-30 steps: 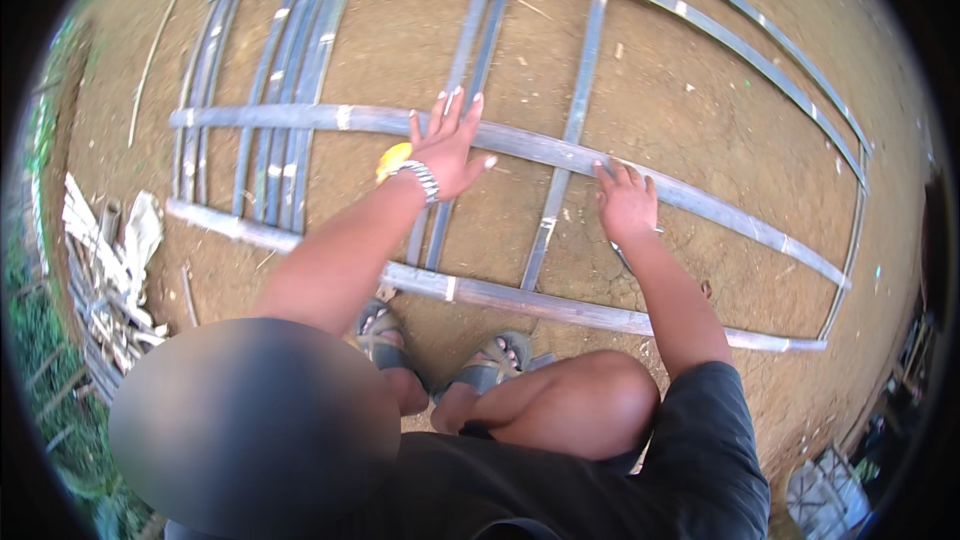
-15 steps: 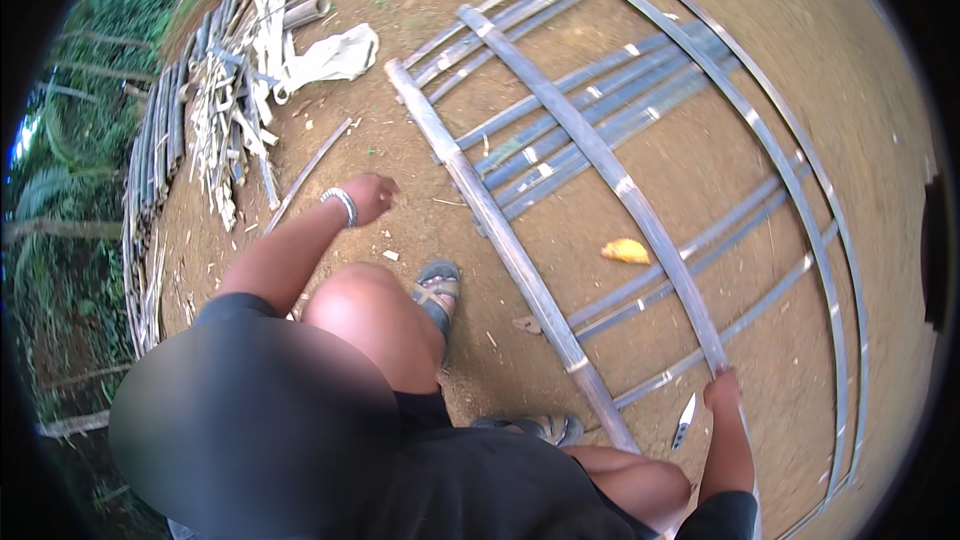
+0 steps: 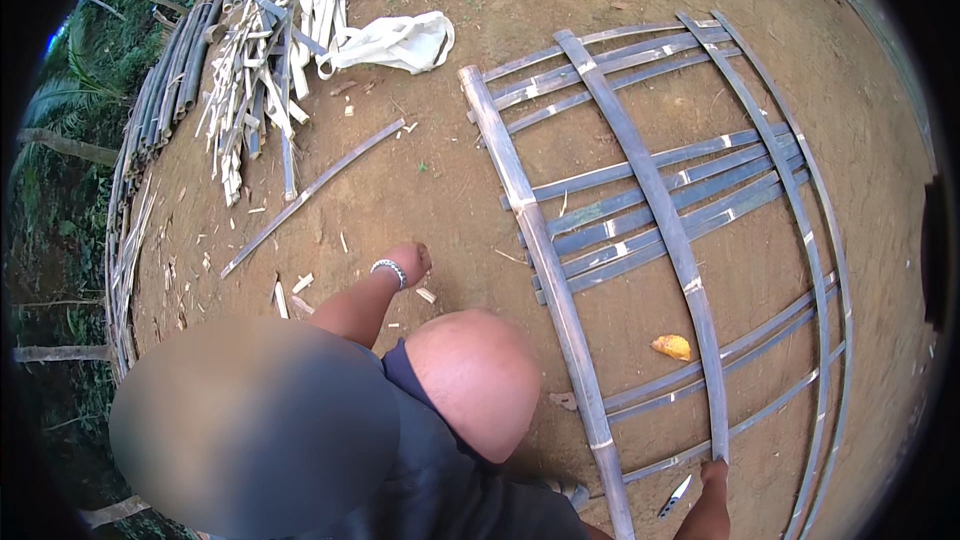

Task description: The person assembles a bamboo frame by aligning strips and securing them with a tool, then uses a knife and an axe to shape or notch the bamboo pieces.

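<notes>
Over the bare dirt, my left hand (image 3: 412, 262) is curled into a loose fist with nothing visible in it, a beaded bracelet (image 3: 389, 270) on the wrist. A small pale wood chip (image 3: 427, 294) lies just below it on the ground. My right hand (image 3: 713, 473) grips the near end of a long split bamboo slat (image 3: 668, 215). That slat runs across a flat lattice of bamboo crosspieces (image 3: 640, 250). A thicker bamboo pole (image 3: 545, 260) forms the lattice's left side. Beside my right hand, a knife (image 3: 675, 496) with a dark handle lies on the dirt.
Inside the lattice sits a yellow-orange object (image 3: 671, 347). Stacked bamboo poles (image 3: 165, 90), a heap of split strips (image 3: 250, 90) and a white sack (image 3: 400, 43) lie at the far left. A loose strip (image 3: 310, 198) rests on the ground. My bent knee (image 3: 480, 380) is between my arms.
The view has shifted, so the lattice and pile sit further right and lower. My left fingers have curled in more. The right hand stays on the slat's near end.
</notes>
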Tool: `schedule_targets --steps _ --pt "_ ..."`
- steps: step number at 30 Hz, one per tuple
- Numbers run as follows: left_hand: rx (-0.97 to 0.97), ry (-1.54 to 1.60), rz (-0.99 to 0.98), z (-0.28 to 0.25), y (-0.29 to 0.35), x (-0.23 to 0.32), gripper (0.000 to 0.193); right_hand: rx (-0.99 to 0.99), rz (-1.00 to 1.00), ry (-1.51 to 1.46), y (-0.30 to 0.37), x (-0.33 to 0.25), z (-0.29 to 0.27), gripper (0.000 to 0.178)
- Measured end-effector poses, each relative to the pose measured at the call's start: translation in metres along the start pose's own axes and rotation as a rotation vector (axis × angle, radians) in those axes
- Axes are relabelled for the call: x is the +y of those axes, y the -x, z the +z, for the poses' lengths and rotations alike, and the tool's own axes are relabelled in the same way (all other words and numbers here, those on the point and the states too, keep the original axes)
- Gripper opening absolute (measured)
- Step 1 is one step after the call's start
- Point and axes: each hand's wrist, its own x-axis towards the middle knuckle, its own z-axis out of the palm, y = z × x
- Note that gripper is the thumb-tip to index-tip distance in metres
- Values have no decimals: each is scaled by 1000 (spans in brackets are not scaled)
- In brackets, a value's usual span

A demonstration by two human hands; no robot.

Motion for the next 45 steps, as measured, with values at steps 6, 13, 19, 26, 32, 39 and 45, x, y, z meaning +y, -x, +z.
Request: schedule_targets --steps 6,13,19,26,32,39,45 --pt "125 -124 75 -131 -94 8 31 62 110 -102 43 -7 -21 89" --pt "428 -279 -61 -260 -193 -24 41 37 134 -173 132 -73 -52 90" --pt "367 -426 -191 -310 -257 -14 55 -48 81 -267 191 -106 -55 82" --pt "166 -460 -242 -331 -298 -16 57 -120 109 -244 259 -189 -88 76" --pt "645 -239 56 -293 -303 -32 20 -169 37 -278 247 -192 -63 75" --pt "790 -52 594 -242 -194 12 11 -215 -185 -380 234 -256 -74 73" --pt "467 234 1011 -155 -45 46 24 -173 -356 -385 212 -311 -85 69"
